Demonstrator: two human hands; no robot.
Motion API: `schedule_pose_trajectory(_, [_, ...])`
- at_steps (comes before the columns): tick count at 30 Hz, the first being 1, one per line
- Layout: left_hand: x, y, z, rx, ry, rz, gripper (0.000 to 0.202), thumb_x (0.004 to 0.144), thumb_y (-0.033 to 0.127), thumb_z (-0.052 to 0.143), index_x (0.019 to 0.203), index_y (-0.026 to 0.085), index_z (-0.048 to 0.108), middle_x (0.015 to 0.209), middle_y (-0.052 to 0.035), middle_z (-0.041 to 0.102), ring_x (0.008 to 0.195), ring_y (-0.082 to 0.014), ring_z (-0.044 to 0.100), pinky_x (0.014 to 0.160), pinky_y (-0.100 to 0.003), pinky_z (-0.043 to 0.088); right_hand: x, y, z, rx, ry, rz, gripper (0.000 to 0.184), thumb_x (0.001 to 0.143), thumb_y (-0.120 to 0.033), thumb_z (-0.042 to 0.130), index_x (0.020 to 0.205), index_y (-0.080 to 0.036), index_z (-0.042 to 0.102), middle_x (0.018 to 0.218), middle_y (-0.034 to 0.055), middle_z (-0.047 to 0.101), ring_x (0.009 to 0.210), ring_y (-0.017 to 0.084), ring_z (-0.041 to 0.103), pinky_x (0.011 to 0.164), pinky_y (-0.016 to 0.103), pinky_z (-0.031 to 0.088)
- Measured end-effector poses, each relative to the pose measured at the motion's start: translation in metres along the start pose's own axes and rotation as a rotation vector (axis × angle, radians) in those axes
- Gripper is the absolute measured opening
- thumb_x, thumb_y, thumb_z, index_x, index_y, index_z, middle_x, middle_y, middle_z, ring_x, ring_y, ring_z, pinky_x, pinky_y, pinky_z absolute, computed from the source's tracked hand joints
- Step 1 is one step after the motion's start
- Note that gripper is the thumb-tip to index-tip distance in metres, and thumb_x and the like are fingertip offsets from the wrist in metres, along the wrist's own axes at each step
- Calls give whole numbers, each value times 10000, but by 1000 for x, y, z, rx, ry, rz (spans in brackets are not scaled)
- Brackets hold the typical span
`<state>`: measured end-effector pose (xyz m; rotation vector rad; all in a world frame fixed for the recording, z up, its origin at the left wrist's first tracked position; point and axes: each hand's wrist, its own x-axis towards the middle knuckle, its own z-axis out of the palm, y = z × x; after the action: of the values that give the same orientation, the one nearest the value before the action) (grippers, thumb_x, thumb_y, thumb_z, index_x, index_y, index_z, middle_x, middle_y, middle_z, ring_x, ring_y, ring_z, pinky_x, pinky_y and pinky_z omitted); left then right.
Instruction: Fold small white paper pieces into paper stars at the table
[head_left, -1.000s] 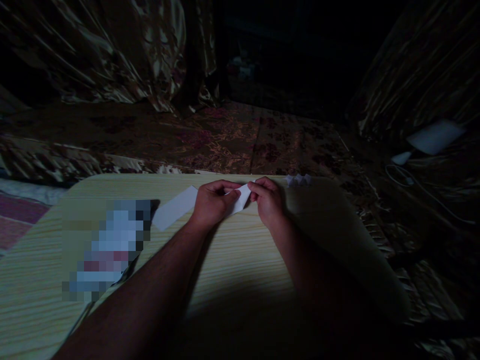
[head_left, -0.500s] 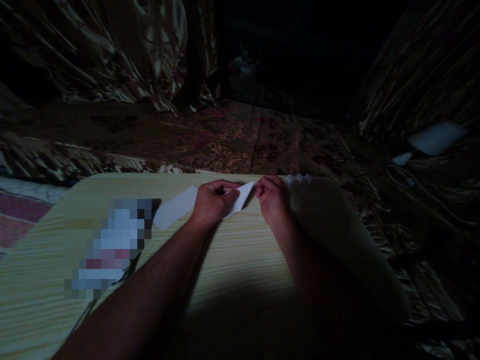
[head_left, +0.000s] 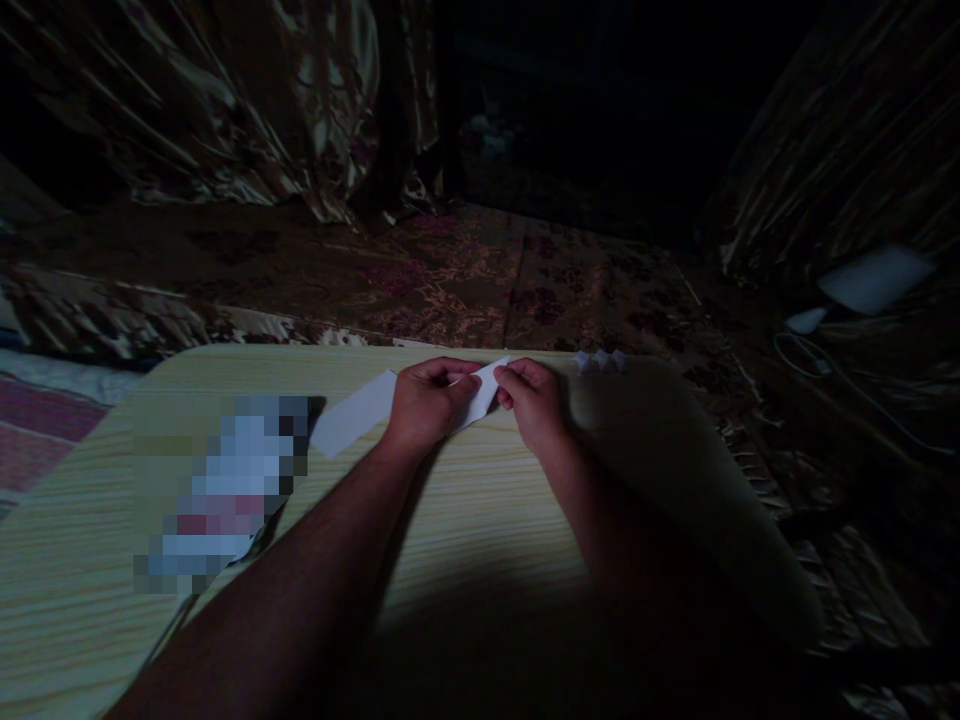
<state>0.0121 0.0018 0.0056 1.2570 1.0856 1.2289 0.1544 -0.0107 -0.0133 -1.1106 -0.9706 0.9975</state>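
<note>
By the far edge of the table [head_left: 480, 510], the left hand [head_left: 424, 405] and right hand [head_left: 536, 400] pinch the paper [head_left: 478, 398] between closed fingers, and pulling too hard could rip it.

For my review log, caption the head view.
Left hand and right hand pinch a white paper over a wood-grain table.

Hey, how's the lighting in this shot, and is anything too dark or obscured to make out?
Head view: dim overall, the table paler on its left, sinking into darkness on its right; head view: the white paper stands out pale, without obvious glare; head view: coarse pixel blocks hide an item at left, and the far background is nearly black.
</note>
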Motion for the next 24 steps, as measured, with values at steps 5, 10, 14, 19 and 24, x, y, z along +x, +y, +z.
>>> schedule_pose_trajectory(5, [1, -1, 0, -18, 2, -5, 303, 598, 307, 797, 850, 143, 753, 673, -27, 698, 518, -101, 566, 488, -197, 421, -1, -2, 1, -11, -8, 6, 242, 737, -382, 681, 693, -179, 556, 496, -57, 524, 450, 75, 426, 457, 215, 317])
schedule_pose_trajectory(10, [1, -2, 0, -40, -8, -7, 301, 588, 312, 810, 830, 141, 753, 671, -33, 701, 522, -106, 570, 495, -203, 429, -5, -11, 4, -80, -103, 20, 224, 731, -374, 675, 709, -168, 590, 541, -46, 543, 478, 77, 439, 455, 215, 310])
schedule_pose_trajectory(14, [1, -2, 0, -49, -20, -8, 309, 610, 326, 801, 844, 131, 753, 671, -41, 699, 528, -109, 573, 505, -208, 437, -6, -8, 3, -163, -90, 6, 267, 735, -402, 665, 652, -171, 559, 529, -46, 529, 482, 80, 432, 458, 219, 310])
schedule_pose_trajectory(19, [1, -3, 0, -38, 13, 5, 298, 620, 326, 796, 843, 134, 754, 678, -47, 702, 538, -122, 587, 507, -219, 448, -5, -6, 2, -198, -42, 17, 320, 709, -429, 697, 608, -178, 526, 485, -52, 501, 445, 74, 396, 449, 225, 305])
schedule_pose_trajectory(24, [2, -4, -1, -52, 29, 0, 269, 626, 309, 791, 834, 142, 755, 677, -40, 701, 543, -117, 586, 513, -216, 449, -4, -5, 2, -182, -38, 33, 309, 701, -450, 701, 668, -172, 570, 502, -40, 529, 450, 83, 426, 456, 227, 328])
